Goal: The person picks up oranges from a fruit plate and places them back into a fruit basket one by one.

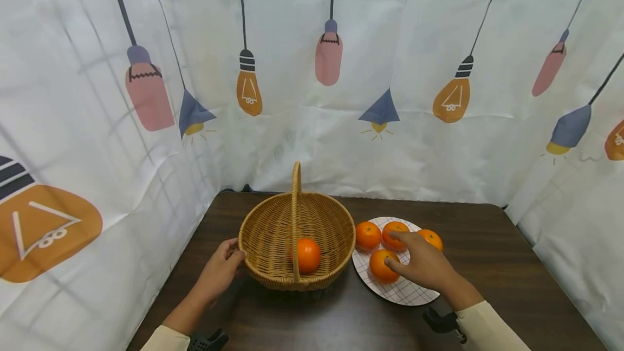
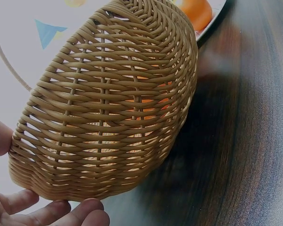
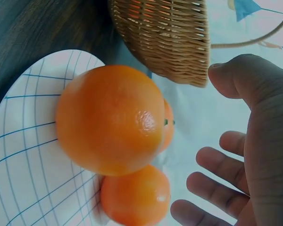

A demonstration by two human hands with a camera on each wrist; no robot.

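Note:
A wicker basket [image 1: 265,226] with a tall arched handle stands mid-table, with one orange [image 1: 309,257] inside. My left hand [image 1: 219,271] grips its left rim, the thumb [image 2: 0,136] at the edge and the other fingers against the outside. To the right, several oranges [image 3: 111,120] sit on a round white plate [image 1: 407,296] with a grid pattern. Over this plate hovers my right hand [image 1: 423,264], thumb and fingers spread and holding nothing. Its thumb is near the front orange [image 1: 382,267], and it partly covers the rightmost orange [image 1: 432,238].
Everything stands on a dark wood-grain table [image 1: 497,275]. A white curtain [image 1: 302,140] printed with lamps and bulbs rises behind the table and along both sides. Basket and plate lie close together, with the basket's right rim near the plate's left edge.

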